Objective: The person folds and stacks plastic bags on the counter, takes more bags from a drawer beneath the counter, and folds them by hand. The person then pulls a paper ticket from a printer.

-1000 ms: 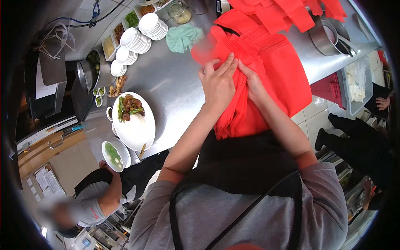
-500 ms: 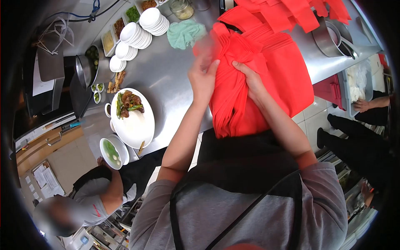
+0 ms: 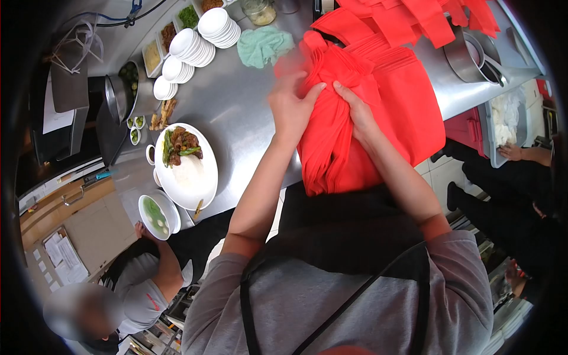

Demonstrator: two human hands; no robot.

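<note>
A thick bundle of red cloth bags (image 3: 408,112) lies on the steel counter at its near edge, its folded layers gathered and twisted in the middle. My left hand (image 3: 291,107) grips the left side of the gathered part; its fingertips are blurred and partly hidden by cloth. On the other side, my right hand (image 3: 358,112) holds the same bundle, thumb on top and fingers tucked out of sight underneath. The two thumbs point toward each other, a small gap apart.
Left on the steel counter (image 3: 242,118) are an oval plate (image 3: 207,177) of meat and rice, a soup bowl (image 3: 171,210), stacked white saucers (image 3: 216,26) and a green cloth (image 3: 263,47). A metal pot (image 3: 464,62) stands right. Co-workers are at both sides.
My left hand has shifted slightly right, bringing its thumb closer to my right thumb. The bundle and my right hand are nearly unchanged. The co-worker at left has moved a little.
</note>
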